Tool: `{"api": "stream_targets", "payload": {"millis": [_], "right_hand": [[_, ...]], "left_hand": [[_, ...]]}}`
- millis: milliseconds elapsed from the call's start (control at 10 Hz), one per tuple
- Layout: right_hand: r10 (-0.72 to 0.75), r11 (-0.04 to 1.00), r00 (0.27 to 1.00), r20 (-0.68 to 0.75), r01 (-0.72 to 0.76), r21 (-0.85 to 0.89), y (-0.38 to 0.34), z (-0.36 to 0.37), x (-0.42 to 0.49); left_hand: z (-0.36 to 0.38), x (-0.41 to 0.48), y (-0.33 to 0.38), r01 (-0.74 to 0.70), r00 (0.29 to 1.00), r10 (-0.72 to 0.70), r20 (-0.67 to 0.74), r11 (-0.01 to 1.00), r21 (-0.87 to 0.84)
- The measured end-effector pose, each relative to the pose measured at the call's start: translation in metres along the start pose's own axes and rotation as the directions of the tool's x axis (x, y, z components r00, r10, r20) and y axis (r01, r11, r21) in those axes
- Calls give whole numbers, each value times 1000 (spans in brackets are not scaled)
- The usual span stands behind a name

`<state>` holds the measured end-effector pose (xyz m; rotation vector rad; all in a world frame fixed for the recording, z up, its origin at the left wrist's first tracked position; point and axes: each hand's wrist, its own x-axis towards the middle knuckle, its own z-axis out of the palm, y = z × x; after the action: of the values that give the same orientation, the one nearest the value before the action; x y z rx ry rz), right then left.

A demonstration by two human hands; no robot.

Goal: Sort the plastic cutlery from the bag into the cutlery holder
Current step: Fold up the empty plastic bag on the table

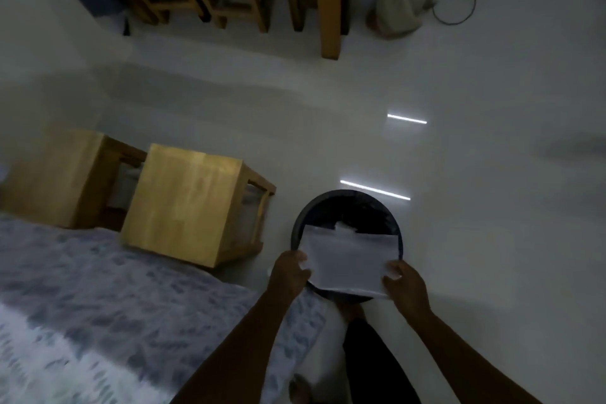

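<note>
Item: white bag, flat, seemingly empty. I pinch its near corners, left hand and right hand, above black bin, apparently for discarding.

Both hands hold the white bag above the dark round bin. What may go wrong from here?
1. The white bag is held over the dark round bin, ragged far edge over the opening; whether it is empty cannot be seen, so cutlery left inside might slide into the bin.
2. The left hand and right hand pinch only its near corners, so the bag could slip and fall in whole.
</note>
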<state>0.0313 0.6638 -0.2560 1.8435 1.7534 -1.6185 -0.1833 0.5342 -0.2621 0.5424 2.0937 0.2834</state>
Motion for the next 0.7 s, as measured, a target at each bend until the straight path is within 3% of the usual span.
{"api": "stream_targets", "payload": {"millis": [200, 400, 500, 600, 700], "right_hand": [[24, 987, 999, 36, -18, -161, 37, 35, 72], [18, 882, 989, 144, 52, -469, 69, 86, 119], [103, 877, 983, 150, -18, -481, 80, 107, 142], [78, 745, 994, 80, -5, -667, 91, 126, 162], [62, 732, 994, 94, 19, -681, 80, 131, 168]], "left_hand": [[55, 72, -23, 1, 984, -39, 175, 977, 213], [116, 123, -56, -61, 990, 14, 138, 937, 343], [135, 143, -71, -128, 981, 20, 191, 812, 570], [139, 153, -65, -213, 976, 132, 174, 753, 622], [146, 163, -67, -184, 982, 123, 140, 774, 606]]}}
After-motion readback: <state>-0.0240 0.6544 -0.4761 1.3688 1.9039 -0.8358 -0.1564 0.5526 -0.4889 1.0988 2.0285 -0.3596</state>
